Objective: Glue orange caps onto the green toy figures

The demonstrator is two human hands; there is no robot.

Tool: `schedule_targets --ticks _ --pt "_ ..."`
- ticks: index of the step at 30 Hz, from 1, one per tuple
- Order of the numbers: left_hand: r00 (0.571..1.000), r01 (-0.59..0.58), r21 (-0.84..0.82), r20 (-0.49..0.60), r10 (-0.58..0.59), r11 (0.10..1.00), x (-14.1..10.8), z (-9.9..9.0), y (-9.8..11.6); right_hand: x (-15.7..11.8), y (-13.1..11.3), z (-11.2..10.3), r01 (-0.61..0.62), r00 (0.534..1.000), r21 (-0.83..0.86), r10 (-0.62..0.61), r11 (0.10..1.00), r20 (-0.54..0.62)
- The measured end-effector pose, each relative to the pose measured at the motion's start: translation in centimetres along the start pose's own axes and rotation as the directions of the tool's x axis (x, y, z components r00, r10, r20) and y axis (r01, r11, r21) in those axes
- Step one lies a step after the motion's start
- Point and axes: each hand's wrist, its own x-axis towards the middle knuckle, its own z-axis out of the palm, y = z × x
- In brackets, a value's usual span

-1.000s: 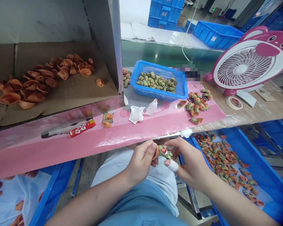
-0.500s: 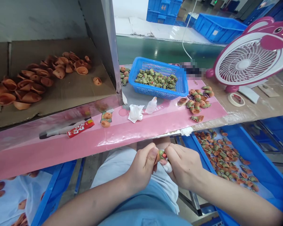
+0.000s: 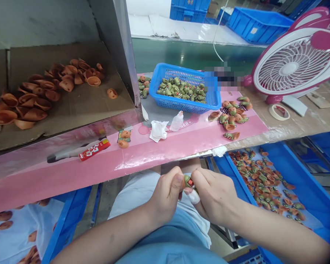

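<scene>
Over my lap, just below the table edge, both hands are closed round one small figurine (image 3: 187, 181), partly green with a red spot and an orange-brown part. My left hand (image 3: 167, 192) pinches the orange-brown end between thumb and fingers. My right hand (image 3: 216, 192) grips the green part, and one finger of it has a white wrapping. The fingers hide most of the piece. On the table ahead stand a small translucent bottle (image 3: 177, 121) and a crumpled white tissue (image 3: 158, 131).
A blue basket (image 3: 185, 106) holds green pieces; assembled pieces (image 3: 232, 117) lie right of it. Orange shells (image 3: 38, 95) fill a cardboard-lined box at left. A pink fan (image 3: 291, 66) stands at right. Blue trays with pieces flank my lap, including the right tray (image 3: 305, 183). A red packet (image 3: 95, 149) lies left.
The view has shifted slightly. Both hands keep their grip on the figurine, and the right hand has turned a little, showing more of the wrapped finger.
</scene>
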Motion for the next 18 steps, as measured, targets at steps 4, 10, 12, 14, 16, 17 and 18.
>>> schedule_targets --ticks 4,10,12,14,16,17,18 --pt "0.997 0.075 -0.021 0.0 -0.075 0.997 0.5 -0.4 0.1 0.3 0.2 -0.2 -0.039 0.988 0.034 0.034 0.999 0.149" --pt "0.991 0.13 -0.015 0.001 -0.13 0.991 1.2 -1.0 0.1 0.8 0.7 -0.7 -0.075 0.929 0.106 0.031 0.991 0.368" --pt "0.989 0.15 -0.043 0.004 -0.15 0.988 1.3 -1.1 0.1 0.9 0.9 -0.7 -0.055 0.932 0.134 0.003 0.989 0.361" --pt "0.987 0.161 -0.066 0.006 -0.161 0.985 1.4 -1.1 0.0 1.0 1.2 -0.7 -0.034 0.943 0.181 -0.029 0.983 0.333" --pt "0.986 0.167 -0.082 0.004 -0.167 0.983 1.4 -1.0 0.0 1.0 1.5 -0.7 -0.045 0.947 0.243 -0.036 0.969 0.319" --pt "0.985 0.173 -0.094 0.005 -0.173 0.98 1.4 -1.0 0.0 1.0 1.6 -0.7 -0.061 0.945 0.271 -0.032 0.961 0.326" --pt "0.984 0.18 -0.113 0.009 -0.181 0.977 1.4 -1.0 -0.1 1.0 1.7 -0.7 -0.079 0.942 0.288 -0.023 0.954 0.335"
